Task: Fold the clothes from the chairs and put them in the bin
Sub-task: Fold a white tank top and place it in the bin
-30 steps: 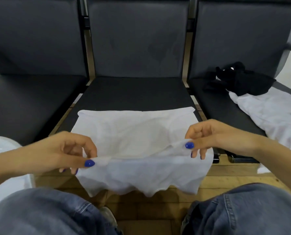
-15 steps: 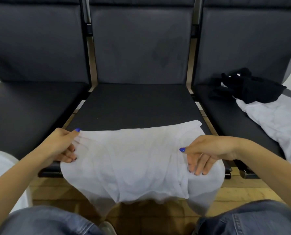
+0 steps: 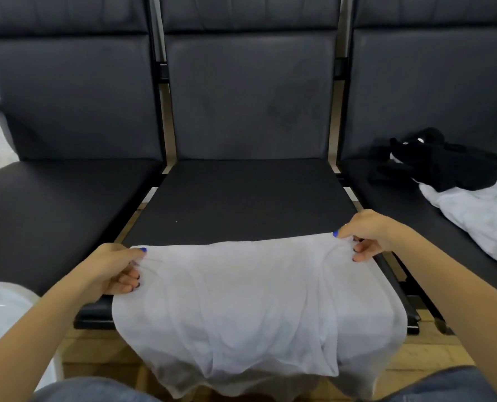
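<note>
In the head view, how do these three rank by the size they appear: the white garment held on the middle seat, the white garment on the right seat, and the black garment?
1. White garment on the middle seat, though it is nearest the camera.
2. White garment on the right seat, partly cut off by the frame edge.
3. Black garment.

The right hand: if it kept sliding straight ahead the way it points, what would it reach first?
Probably only bare seat of the middle chair, then its backrest. The right hand grips the white garment.
</note>
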A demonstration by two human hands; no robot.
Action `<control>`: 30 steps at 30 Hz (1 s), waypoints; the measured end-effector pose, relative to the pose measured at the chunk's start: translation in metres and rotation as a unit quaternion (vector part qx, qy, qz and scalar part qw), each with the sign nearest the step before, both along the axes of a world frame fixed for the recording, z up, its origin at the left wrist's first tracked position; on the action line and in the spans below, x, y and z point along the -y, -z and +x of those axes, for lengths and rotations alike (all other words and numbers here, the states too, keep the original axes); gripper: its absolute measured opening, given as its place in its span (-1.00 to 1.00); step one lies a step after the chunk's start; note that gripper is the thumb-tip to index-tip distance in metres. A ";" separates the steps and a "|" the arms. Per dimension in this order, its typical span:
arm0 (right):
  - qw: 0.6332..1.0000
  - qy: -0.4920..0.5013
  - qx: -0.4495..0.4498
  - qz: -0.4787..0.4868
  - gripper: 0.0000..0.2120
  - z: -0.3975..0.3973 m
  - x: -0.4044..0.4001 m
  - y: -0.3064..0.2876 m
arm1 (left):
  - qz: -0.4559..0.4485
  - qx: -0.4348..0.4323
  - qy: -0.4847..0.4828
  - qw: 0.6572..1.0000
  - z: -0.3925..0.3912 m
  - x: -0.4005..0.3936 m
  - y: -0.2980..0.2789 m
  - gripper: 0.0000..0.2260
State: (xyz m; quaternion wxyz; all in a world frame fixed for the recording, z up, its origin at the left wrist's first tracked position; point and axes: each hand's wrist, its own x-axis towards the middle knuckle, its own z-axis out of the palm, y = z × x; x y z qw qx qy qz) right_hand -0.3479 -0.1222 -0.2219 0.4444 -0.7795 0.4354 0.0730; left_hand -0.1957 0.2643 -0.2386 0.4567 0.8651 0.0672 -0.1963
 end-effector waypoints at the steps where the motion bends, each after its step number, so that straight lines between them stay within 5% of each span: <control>1: 1.000 -0.001 0.005 0.006 -0.74 0.000 0.003 0.000 | -0.002 -0.006 0.002 1.000 0.001 -0.001 -0.001 -0.77; 4: 0.999 -0.005 0.040 0.011 -0.72 -0.004 0.010 0.002 | 0.026 0.008 0.014 1.000 0.008 0.001 -0.004 -0.69; 11: 0.991 -0.021 0.133 -0.004 -0.81 -0.014 0.024 0.005 | 0.004 -0.041 0.035 0.999 0.019 0.007 -0.016 -0.97; 18: 0.981 -0.022 0.151 0.122 -0.83 -0.022 0.037 0.006 | -0.114 -0.099 0.020 0.988 0.017 -0.008 -0.025 -0.94; 22: 0.968 -0.007 0.166 0.186 -0.74 -0.035 0.044 0.011 | -0.123 -0.125 0.021 0.984 0.017 -0.024 -0.026 -0.64; 30: 0.972 -0.094 0.164 0.142 -0.79 -0.065 0.054 -0.005 | -0.138 -0.056 0.037 0.988 0.014 -0.044 -0.045 -0.73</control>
